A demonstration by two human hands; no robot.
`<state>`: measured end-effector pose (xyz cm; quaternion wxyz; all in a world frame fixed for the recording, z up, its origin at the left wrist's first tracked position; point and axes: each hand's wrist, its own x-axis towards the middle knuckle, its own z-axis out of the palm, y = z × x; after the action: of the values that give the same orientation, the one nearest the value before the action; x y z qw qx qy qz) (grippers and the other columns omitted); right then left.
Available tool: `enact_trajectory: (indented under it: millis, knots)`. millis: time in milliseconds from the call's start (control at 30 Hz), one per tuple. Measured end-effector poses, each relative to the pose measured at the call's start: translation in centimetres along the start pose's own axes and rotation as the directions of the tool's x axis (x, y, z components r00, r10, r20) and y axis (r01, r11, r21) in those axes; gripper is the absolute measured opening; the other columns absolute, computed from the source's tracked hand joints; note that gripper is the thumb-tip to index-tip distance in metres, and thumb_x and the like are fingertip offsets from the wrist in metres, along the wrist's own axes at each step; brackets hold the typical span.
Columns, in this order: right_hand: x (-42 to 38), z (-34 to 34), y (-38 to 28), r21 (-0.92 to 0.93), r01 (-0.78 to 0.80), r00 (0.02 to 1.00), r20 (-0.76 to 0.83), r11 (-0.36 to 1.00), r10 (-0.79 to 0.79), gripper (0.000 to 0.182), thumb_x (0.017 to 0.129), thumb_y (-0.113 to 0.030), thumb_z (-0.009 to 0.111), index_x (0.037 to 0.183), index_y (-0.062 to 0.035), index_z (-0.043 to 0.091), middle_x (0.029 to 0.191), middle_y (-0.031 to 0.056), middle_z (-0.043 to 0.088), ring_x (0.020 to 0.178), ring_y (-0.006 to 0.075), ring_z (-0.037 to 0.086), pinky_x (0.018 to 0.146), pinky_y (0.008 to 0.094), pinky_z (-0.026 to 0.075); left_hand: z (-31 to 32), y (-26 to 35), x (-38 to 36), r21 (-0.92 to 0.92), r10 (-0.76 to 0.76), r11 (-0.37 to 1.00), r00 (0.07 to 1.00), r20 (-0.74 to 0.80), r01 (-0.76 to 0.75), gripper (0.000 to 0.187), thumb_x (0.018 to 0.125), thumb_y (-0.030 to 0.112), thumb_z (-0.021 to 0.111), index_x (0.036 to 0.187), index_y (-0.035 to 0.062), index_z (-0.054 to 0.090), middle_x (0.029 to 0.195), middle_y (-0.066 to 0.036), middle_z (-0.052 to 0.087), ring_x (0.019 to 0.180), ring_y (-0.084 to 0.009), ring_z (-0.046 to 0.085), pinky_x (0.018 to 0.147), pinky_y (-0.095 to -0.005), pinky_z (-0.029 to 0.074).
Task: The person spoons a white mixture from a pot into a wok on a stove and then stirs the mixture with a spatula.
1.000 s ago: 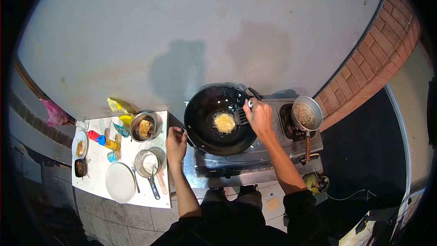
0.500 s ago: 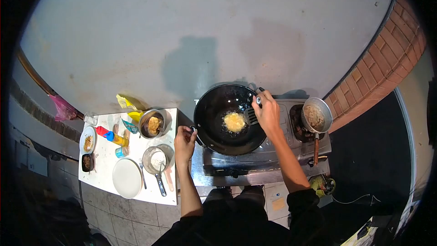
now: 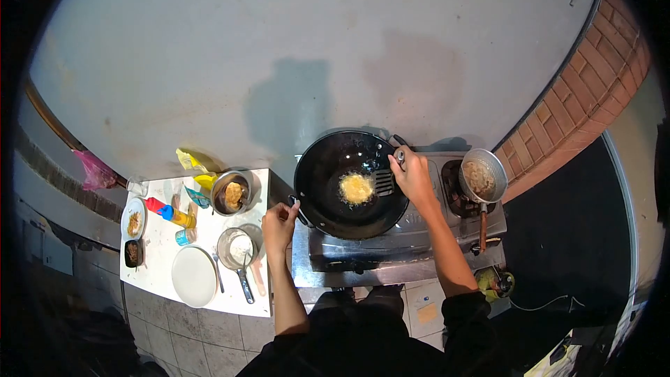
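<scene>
A black wok [image 3: 335, 213] stands on the stove, with a frying yellow piece of food [image 3: 356, 188] bubbling in oil near its middle. My right hand [image 3: 414, 176] is closed around the handle of a slotted spatula [image 3: 384, 182], whose blade is inside the wok beside the food's right edge. At the wok's lower left, my left hand [image 3: 280, 222] grips the wok's side handle [image 3: 294, 201] with its fingers pinched together.
Right of the wok, a saucepan [image 3: 483, 174] with food sits on the other burner. The white table [image 3: 160, 272] at left bears a plate [image 3: 195, 276], a pot of white powder [image 3: 239, 248], a metal bowl [image 3: 231, 192] with fried food, and sauce bottles [image 3: 177, 216].
The spatula blade has tilted and lies flatter beside the food. My right hand has shifted slightly with it. The whole view has moved a little.
</scene>
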<state>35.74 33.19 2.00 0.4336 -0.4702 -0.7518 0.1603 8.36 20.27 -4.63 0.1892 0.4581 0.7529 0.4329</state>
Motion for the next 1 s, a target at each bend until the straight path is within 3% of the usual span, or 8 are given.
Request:
enact_trajectory:
  millis: [167,367,800,1000]
  knots:
    - [-1.1,-1.1,-0.6,0.010,-0.116,0.993,0.024,0.993,0.116,0.019,0.082,-0.008,0.067,0.076,0.0057,0.054,0.060,0.0209,0.053,0.053,0.0366,0.052,0.050,0.0370,0.040,-0.7,0.8,-0.1,0.009,0.015,1.000,0.998,0.056,-0.015,0.035,0.083,0.028,0.070,0.068,-0.0022,0.059,0.054,-0.011,0.056,0.047,-0.0163,0.050,0.051,-0.0309,0.041]
    - [-2.3,-1.6,0.6,0.018,-0.130,0.991,-0.009,0.991,0.131,0.019,0.083,-0.010,0.067,0.076,0.0051,0.058,0.058,0.0192,0.053,0.047,0.0289,0.052,0.048,0.0345,0.040,-0.9,0.6,-0.2,0.027,0.024,0.999,0.996,0.081,-0.026,0.034,0.083,0.027,0.070,0.069,-0.0019,0.060,0.056,-0.012,0.058,0.050,-0.0173,0.054,0.053,-0.0313,0.043]
    - [-2.8,-1.4,-0.3,0.049,-0.124,0.992,-0.031,0.991,0.125,0.022,0.084,-0.012,0.065,0.075,0.0050,0.056,0.057,0.0191,0.052,0.046,0.0288,0.050,0.048,0.0347,0.040,-1.4,1.1,-1.0,0.046,0.026,0.998,0.995,0.099,-0.031,0.030,0.082,0.025,0.071,0.071,-0.0013,0.063,0.058,-0.012,0.061,0.051,-0.0194,0.057,0.054,-0.0316,0.044]
    - [-2.1,-0.9,0.2,0.068,-0.091,0.995,0.036,0.994,0.089,0.022,0.084,-0.011,0.065,0.072,0.0045,0.054,0.056,0.0186,0.051,0.045,0.0290,0.050,0.047,0.0350,0.039,-1.5,0.3,-0.7,0.035,0.023,0.999,0.994,0.111,-0.027,0.029,0.081,0.025,0.071,0.072,-0.0010,0.064,0.058,-0.012,0.061,0.051,-0.0198,0.057,0.053,-0.0317,0.044]
